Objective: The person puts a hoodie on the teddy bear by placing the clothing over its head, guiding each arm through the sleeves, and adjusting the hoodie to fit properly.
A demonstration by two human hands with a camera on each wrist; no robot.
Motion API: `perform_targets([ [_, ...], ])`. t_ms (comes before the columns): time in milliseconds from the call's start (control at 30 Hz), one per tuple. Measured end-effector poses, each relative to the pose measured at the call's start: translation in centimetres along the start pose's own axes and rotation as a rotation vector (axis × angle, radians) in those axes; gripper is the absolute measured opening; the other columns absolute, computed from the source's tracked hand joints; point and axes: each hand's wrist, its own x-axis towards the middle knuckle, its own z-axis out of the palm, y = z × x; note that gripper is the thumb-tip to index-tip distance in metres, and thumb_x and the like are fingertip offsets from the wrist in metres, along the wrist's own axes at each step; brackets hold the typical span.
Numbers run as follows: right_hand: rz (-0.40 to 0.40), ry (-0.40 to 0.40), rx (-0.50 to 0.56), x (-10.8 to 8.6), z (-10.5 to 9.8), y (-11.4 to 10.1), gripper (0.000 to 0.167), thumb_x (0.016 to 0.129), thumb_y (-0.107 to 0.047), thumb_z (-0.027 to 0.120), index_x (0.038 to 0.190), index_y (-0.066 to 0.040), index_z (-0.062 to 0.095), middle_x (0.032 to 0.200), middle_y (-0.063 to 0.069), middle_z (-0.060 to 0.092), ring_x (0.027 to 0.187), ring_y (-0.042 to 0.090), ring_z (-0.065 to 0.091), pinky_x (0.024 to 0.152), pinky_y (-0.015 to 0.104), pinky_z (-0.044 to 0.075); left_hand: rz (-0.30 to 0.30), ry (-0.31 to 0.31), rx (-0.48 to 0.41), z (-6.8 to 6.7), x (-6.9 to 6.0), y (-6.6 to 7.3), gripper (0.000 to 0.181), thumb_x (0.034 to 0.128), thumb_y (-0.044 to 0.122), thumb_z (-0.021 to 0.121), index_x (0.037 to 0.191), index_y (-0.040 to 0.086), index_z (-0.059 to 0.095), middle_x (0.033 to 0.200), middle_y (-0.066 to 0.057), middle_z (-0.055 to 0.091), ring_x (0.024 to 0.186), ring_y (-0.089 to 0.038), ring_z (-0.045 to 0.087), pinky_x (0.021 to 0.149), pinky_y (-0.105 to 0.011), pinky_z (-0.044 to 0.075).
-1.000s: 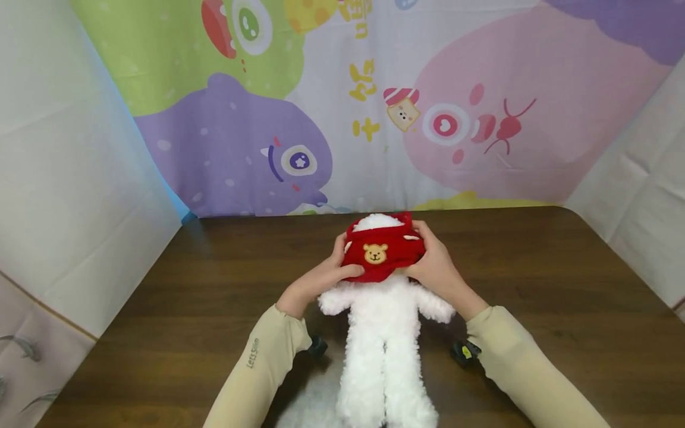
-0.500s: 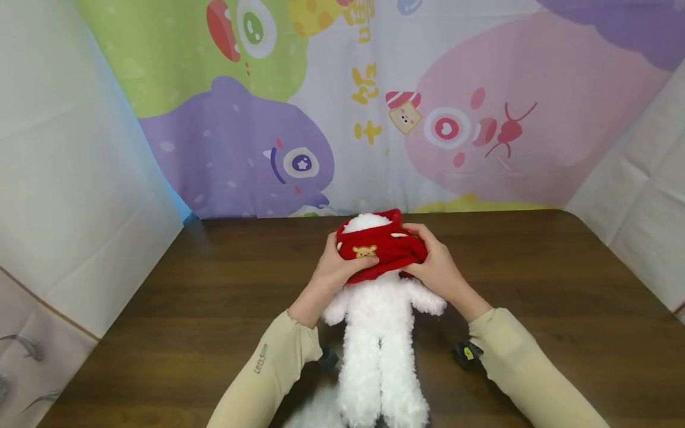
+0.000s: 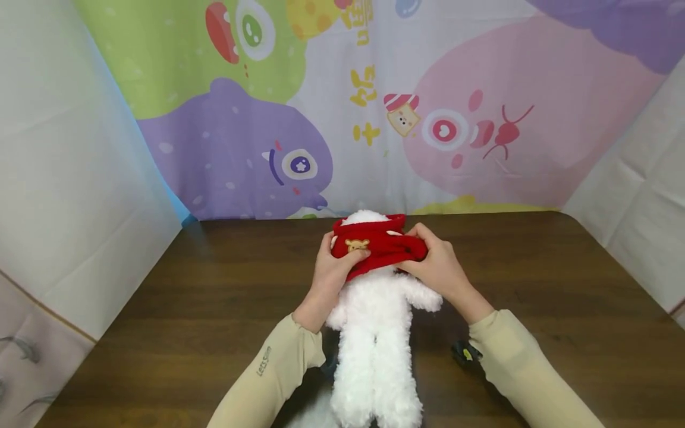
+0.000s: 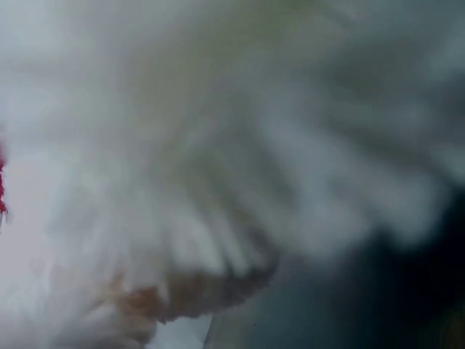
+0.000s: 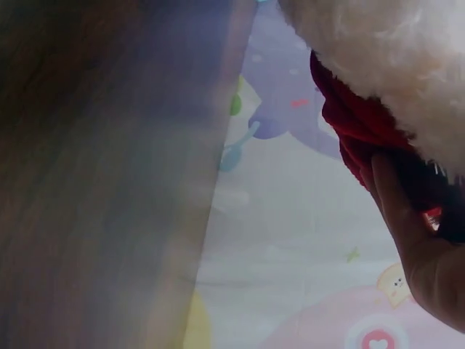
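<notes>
A white fluffy plush toy (image 3: pixel 374 333) lies on its back or front, legs toward me; which side faces up I cannot tell. Around its head sits a small red garment (image 3: pixel 382 258) with a bear patch, and white fur pokes out of its top opening. My left hand (image 3: pixel 333 270) grips the garment's left side, thumb across the bear patch. On the other side my right hand (image 3: pixel 441 264) pinches the red cloth between thumb and fingers. Blurred white fur (image 4: pixel 182 160) fills most of the left wrist view. The right wrist view shows red cloth (image 5: pixel 356 120) against the fingers.
The toy rests on a dark wooden table (image 3: pixel 235 279). Behind the table's far edge hangs a cartoon-printed cloth (image 3: pixel 364 172). A grey furry patch (image 3: pixel 310 410) lies beside the toy's legs, partly hidden by the left sleeve.
The garment and both hands have shifted slightly left, with the cloth on the right pulled outward. My left thumb has moved onto the bear patch. The toy's body has shifted a little left.
</notes>
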Motion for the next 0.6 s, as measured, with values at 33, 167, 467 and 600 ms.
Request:
perform_targets([
  [33,0.005,0.001,-0.007,-0.10,0.04,-0.12,0.032,0.075,-0.021,0.072,0.098,-0.018,0.050,0.090,0.004,0.064,0.071,0.018,0.057,0.058,0.031,0.048,0.007,-0.003,-0.005,0.00,-0.05,0.03,0.067,0.0704,0.018,0.073,0.127,0.022,0.039,0.122,-0.002,0.049,0.108,-0.019,0.049,0.089,-0.034,0.047],
  [167,0.013,0.007,-0.026,-0.34,0.20,-0.43,0.033,0.074,-0.027,0.073,0.095,-0.018,0.049,0.081,0.001,0.063,0.064,0.016,0.055,0.054,0.031,0.046,0.051,-0.009,-0.030,-0.05,-0.24,0.32,0.062,0.0710,0.017,0.073,0.124,0.021,0.042,0.118,-0.003,0.052,0.105,-0.019,0.051,0.086,-0.032,0.048],
  [467,0.064,-0.060,0.038,-0.73,0.33,-0.14,0.036,0.073,-0.029,0.074,0.097,-0.016,0.049,0.086,0.003,0.063,0.066,0.017,0.055,0.055,0.031,0.046,0.059,0.029,-0.043,-0.10,-0.22,0.11,0.059,0.0712,0.016,0.072,0.123,0.020,0.044,0.116,-0.003,0.054,0.103,-0.019,0.053,0.083,-0.031,0.049],
  [600,0.084,-0.070,0.063,-0.73,0.41,-0.07,0.035,0.073,-0.034,0.074,0.090,-0.017,0.050,0.075,0.004,0.057,0.061,0.017,0.049,0.052,0.029,0.042,0.059,0.037,-0.051,-0.06,-0.04,-0.03,0.059,0.0710,0.016,0.073,0.122,0.020,0.044,0.116,-0.003,0.054,0.102,-0.018,0.053,0.081,-0.030,0.050],
])
